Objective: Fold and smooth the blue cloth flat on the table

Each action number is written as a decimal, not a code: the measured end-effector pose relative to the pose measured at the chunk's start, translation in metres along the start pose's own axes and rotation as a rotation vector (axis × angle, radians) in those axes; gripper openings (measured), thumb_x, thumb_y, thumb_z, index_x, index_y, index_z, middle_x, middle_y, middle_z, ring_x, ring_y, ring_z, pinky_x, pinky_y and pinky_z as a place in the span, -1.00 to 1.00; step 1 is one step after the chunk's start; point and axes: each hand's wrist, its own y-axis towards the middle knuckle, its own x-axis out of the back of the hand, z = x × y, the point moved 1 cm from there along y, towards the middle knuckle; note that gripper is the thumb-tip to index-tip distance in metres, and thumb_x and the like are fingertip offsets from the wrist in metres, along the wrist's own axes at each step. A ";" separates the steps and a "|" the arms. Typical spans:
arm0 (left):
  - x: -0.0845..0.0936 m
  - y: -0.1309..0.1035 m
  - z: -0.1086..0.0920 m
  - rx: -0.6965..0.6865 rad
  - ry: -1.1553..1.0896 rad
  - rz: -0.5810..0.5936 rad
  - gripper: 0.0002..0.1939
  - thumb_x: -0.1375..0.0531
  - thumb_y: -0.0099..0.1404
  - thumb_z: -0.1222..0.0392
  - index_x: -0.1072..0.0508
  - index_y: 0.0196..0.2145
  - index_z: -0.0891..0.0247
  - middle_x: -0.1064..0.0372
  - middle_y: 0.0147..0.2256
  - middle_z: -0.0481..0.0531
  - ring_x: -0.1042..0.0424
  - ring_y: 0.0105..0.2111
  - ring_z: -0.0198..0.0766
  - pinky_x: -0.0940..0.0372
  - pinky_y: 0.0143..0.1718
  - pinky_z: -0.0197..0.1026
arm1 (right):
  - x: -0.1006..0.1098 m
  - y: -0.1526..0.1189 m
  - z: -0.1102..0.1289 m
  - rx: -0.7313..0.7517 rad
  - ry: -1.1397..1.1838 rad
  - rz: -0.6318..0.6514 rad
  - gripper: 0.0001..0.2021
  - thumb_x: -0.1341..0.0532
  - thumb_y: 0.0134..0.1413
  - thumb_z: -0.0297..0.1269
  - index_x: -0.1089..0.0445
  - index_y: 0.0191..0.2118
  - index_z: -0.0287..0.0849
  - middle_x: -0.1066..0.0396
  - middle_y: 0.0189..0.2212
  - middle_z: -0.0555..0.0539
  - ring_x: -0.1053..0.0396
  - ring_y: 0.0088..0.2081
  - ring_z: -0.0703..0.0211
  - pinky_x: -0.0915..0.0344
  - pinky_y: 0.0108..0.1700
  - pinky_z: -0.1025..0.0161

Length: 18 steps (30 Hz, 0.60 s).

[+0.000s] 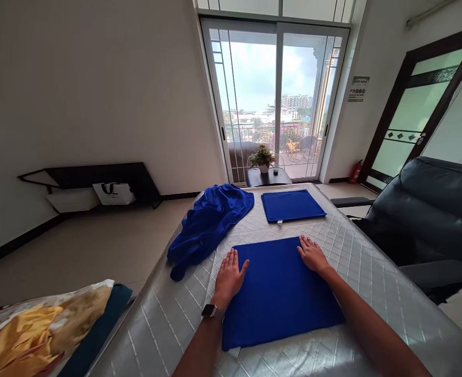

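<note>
A flat blue folded cloth (278, 298) lies in front of me on the quilted silver mattress (160, 319). My left hand (230, 277) rests on its upper left edge, fingers stretched out and thumb apart. At the upper right corner, my right hand (312, 254) lies flat with its fingers extended. Neither hand grips anything. Beyond them is a second blue folded cloth (294, 205) with a small white tag at its near edge. A crumpled blue cloth (211, 225) is heaped at the far left of the mattress.
On the right stands a black leather armchair (439, 209) close to the mattress. A potted plant (263, 158) sits on a dark chair by the sliding glass door (278, 99). Yellow and patterned fabric (30, 330) is piled at the lower left. A white bag (114, 193) is near the wall.
</note>
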 end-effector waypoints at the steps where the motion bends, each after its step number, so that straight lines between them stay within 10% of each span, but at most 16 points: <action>1: 0.000 0.000 0.000 0.000 0.006 -0.001 -0.12 0.26 0.48 -0.32 -0.04 0.42 0.47 0.04 0.42 0.35 0.01 0.42 0.01 0.01 0.40 0.09 | -0.003 0.002 0.000 -0.002 -0.004 -0.019 -0.36 0.24 0.44 -0.09 0.19 0.50 -0.24 0.27 0.50 -0.04 0.28 0.49 0.13 0.31 0.44 0.05; 18: 0.012 0.020 -0.008 0.058 0.131 0.174 -0.01 0.32 0.43 -0.39 -0.07 0.40 0.56 0.05 0.41 0.44 -0.02 0.41 0.12 -0.02 0.37 0.15 | -0.013 0.005 -0.003 0.026 0.075 -0.094 -0.34 0.23 0.42 -0.11 0.15 0.49 -0.35 0.21 0.49 -0.12 0.23 0.48 0.07 0.33 0.45 0.04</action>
